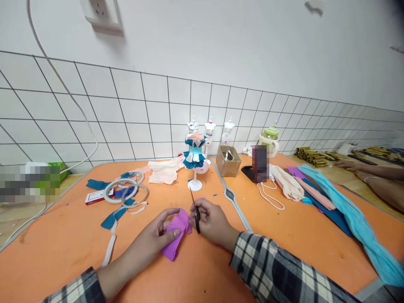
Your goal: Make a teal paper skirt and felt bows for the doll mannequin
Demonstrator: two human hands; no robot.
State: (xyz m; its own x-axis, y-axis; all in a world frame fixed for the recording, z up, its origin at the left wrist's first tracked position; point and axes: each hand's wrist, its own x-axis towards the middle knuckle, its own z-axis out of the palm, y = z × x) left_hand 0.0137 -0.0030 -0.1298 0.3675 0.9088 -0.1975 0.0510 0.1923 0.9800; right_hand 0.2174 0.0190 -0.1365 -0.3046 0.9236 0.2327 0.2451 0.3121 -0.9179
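Purple crepe paper (174, 240), folded, is pinched between the thumb and fingers of my left hand (164, 231). In my right hand (212, 219) is a pair of scissors (197, 216) with black handles, its blades pointing up and away from me. The right fingertips are close to the right edge of the purple paper; whether they touch it I cannot tell. Beyond both hands stands a small white dress form (195, 184) wearing a teal, light blue and peach paper dress (193, 155).
On the left lie rolls of tape (109, 194), teal paper scraps (110, 219) and a red-and-white box (94, 197). Behind are more mini dress forms (227, 130), a cardboard box (229, 162) and a green-lidded bottle (269, 136). Crepe strips (356, 219) lie right, near another person's arm (372, 172).
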